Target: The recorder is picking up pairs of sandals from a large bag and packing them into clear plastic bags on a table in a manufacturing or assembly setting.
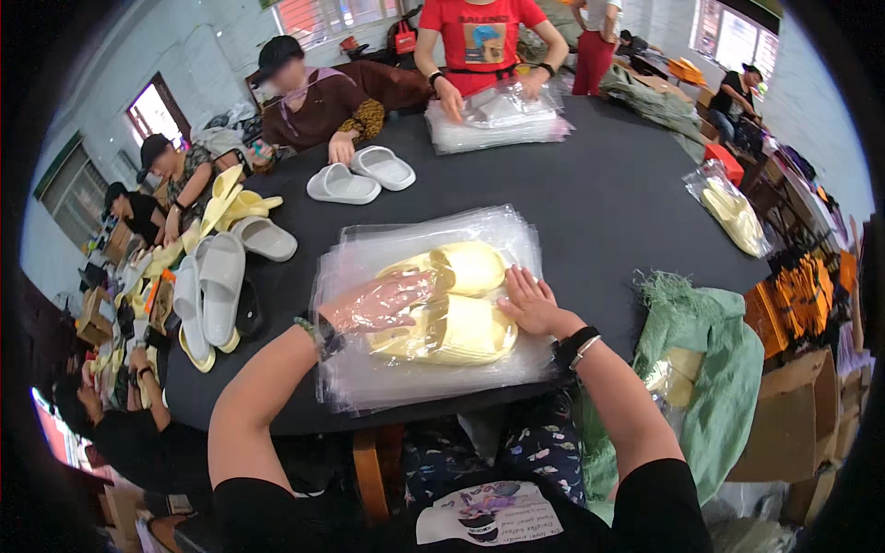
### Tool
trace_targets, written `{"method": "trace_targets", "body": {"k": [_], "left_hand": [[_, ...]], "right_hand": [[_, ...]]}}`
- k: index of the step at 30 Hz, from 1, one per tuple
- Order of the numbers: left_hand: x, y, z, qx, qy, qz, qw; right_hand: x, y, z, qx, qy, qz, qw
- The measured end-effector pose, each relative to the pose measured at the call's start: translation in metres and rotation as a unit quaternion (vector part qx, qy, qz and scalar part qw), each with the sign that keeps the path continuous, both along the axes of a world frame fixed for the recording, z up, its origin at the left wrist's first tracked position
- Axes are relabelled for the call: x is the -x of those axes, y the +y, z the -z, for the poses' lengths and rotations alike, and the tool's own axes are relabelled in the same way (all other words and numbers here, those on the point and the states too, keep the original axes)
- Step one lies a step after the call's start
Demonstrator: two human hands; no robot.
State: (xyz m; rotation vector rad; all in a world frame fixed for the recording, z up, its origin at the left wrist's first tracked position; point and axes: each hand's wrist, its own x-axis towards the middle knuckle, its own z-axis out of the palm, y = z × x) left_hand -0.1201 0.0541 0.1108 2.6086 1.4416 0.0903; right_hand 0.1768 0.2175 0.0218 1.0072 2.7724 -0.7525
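Observation:
A pair of pale yellow slippers (472, 332) lies side by side in a clear plastic bag on a stack of clear plastic bags (355, 387), toes pointing right. My left hand (383, 302) reaches in under the clear film and rests on the heel end of the pair, fingers stretched out flat; glare on the plastic partly hides them. Against the toe end, my right hand (530, 302) presses with its fingers extended, touching the slippers' front and the bag.
Grey slippers (221, 286) and yellow ones pile at the left; a grey pair (383, 168) lies farther off. Across the dark table (608, 212), a co-worker in red handles more bags (498, 129). At right are a bagged yellow pair (733, 214) and a green sack (705, 369).

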Motion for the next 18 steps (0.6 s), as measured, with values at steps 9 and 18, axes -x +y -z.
{"method": "trace_targets", "body": {"k": [9,18], "left_hand": [[-0.021,0.041,0.053,-0.056,-0.132,-0.051,0.988],[0.034,0.005,0.039,-0.165,-0.113,-0.007,0.980]], "right_hand": [[0.001,-0.004,0.002,-0.004,0.015,0.004,1.000],[0.001,-0.007,-0.002,0.008,0.022,0.008,1.000]]}}
